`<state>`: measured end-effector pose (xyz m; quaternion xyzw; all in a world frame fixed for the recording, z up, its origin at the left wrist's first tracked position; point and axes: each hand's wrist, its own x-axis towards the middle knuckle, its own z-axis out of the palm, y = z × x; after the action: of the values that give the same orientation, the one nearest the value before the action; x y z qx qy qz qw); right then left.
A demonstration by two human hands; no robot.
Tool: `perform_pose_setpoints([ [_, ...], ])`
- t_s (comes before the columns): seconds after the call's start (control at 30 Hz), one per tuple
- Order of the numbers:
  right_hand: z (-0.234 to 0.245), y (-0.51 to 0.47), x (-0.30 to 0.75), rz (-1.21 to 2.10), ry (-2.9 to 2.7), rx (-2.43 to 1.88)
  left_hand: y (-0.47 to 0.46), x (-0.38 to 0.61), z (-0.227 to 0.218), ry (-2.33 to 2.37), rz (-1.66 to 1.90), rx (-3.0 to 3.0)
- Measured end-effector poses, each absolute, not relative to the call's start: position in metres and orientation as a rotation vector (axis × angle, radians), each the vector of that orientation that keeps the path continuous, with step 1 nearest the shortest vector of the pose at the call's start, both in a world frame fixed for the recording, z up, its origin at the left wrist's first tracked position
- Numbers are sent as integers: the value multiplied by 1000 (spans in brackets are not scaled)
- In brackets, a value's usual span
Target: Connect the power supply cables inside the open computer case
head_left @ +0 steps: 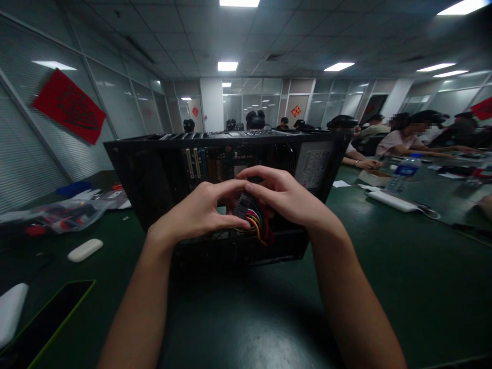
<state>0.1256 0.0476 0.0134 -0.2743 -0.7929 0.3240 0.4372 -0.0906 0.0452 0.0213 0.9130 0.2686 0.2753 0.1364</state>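
An open black computer case (154, 169) lies on its side on the dark green table (384, 266), its inside facing me. In front of the opening, both my hands pinch a black power connector (243, 204) with a bundle of red, yellow and black wires (258, 224) hanging from it into the case. My left hand (200, 210) grips the connector from the left with thumb and fingers closed. From the right, my right hand (286, 197) closes its fingers over the connector's top. Expansion slots and a fan show inside the case behind the hands.
On the left lie a clear plastic bag of parts (65, 212), a white oval object (85, 249), a dark phone with a green edge (46, 320) and a white block (9, 310). To the right stand a water bottle (403, 174) and a white power strip (392, 201). Several people sit at the far right.
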Motion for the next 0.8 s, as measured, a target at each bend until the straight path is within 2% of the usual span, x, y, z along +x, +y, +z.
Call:
perform_pose_setpoints([
  [0.8,13,44,123,751,-2000,-670,48,-90,18,754,897,2543],
])
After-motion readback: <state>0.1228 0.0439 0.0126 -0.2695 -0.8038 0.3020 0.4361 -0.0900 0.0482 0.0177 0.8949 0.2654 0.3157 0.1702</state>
